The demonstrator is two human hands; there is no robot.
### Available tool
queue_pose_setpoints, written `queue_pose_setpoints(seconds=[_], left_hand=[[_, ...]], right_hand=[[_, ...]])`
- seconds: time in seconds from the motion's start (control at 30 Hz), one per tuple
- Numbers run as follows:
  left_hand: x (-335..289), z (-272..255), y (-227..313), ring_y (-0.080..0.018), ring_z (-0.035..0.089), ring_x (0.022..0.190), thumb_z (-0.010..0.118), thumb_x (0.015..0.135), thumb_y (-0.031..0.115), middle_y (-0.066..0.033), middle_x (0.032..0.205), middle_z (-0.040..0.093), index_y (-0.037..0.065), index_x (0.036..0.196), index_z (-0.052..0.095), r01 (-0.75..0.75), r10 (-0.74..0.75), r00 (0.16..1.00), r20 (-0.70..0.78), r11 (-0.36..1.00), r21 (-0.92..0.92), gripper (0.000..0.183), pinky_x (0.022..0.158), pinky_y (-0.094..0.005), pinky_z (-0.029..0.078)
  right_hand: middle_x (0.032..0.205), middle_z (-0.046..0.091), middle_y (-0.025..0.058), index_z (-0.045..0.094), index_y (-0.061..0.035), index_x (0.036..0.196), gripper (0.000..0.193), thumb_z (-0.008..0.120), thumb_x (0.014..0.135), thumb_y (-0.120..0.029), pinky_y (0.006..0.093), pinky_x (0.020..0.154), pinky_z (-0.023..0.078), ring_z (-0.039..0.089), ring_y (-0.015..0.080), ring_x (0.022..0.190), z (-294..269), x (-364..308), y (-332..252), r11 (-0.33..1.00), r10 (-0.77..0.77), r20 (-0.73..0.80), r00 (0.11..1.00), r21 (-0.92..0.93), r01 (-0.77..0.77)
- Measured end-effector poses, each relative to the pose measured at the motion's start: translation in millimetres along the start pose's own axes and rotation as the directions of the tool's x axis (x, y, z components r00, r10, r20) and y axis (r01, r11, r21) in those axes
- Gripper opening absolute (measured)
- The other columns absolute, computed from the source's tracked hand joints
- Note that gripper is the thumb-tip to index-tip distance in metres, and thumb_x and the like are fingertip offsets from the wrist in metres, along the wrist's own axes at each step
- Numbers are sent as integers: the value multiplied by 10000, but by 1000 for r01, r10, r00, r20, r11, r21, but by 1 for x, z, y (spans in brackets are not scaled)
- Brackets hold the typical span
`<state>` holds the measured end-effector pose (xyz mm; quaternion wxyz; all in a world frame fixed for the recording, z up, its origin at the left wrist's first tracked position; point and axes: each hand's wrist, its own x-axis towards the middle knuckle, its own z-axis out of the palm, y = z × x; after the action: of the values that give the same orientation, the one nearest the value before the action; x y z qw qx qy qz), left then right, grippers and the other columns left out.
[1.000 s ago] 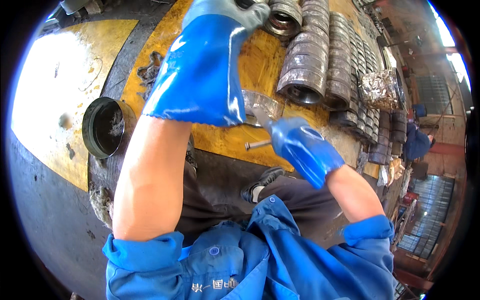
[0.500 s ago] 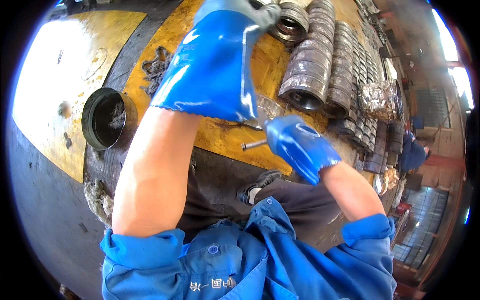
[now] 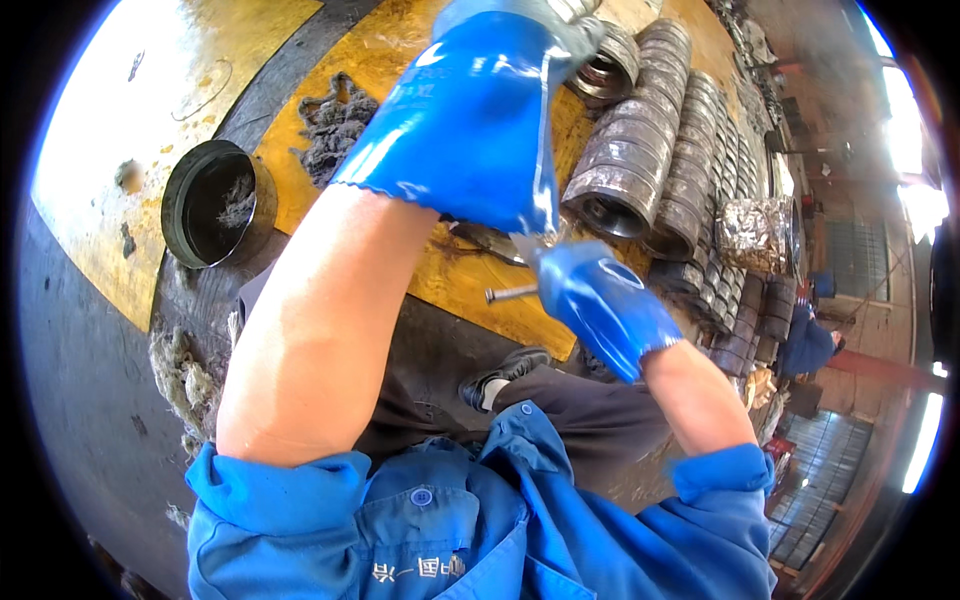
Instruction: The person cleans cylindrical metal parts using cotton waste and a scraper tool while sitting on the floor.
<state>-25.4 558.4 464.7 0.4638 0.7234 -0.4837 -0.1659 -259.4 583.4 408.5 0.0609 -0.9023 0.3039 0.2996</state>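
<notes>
My left hand (image 3: 520,25), in a long blue rubber glove with a greyish hand part, reaches to the far top of the view beside the metal rings. Its fingers are partly out of frame and blurred, so what they hold cannot be made out. My right hand (image 3: 600,300), in a blue glove, is closed around a metal tool (image 3: 512,293). A rod with a knobbed end sticks out to the left of the fist, and a flat, shiny part shows above it. Behind the left cuff lies a partly hidden metal ring (image 3: 490,240) on the yellow sheet (image 3: 480,290).
Rows of stacked dark metal rings (image 3: 640,130) stand to the right. A round metal pan (image 3: 215,205) with fluffy grey fibre inside sits at the left. Grey rags (image 3: 340,125) lie on the yellow sheet, and pale rag (image 3: 185,385) on the dark floor. A person (image 3: 808,340) is at the far right.
The whole view has shifted slightly. My left hand has moved a little to the right and up in the picture; my right hand keeps its grip on the tool, nearly in place.
</notes>
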Motion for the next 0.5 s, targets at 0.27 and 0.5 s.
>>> queue_pose_setpoints(seconds=[0.27,0.5], left_hand=[[-1,-2,3,-338,646,1169,761,825,454,-224,1255,661,0,1385,549,7,-7,1000,12,1000,-26,752,1006,-394,510],[1,-2,-2,-336,644,1171,763,825,455,-221,1261,658,2,1388,546,40,-39,999,37,999,-8,754,1007,-393,512]], right_hand=[[693,689,111,672,-91,785,81,622,829,-137,423,533,539,705,294,658,8,-7,-5,990,-135,-166,977,-60,126],[648,671,138,677,-59,803,65,630,811,-103,459,497,498,679,312,580,6,-8,2,976,-207,-298,932,7,219]])
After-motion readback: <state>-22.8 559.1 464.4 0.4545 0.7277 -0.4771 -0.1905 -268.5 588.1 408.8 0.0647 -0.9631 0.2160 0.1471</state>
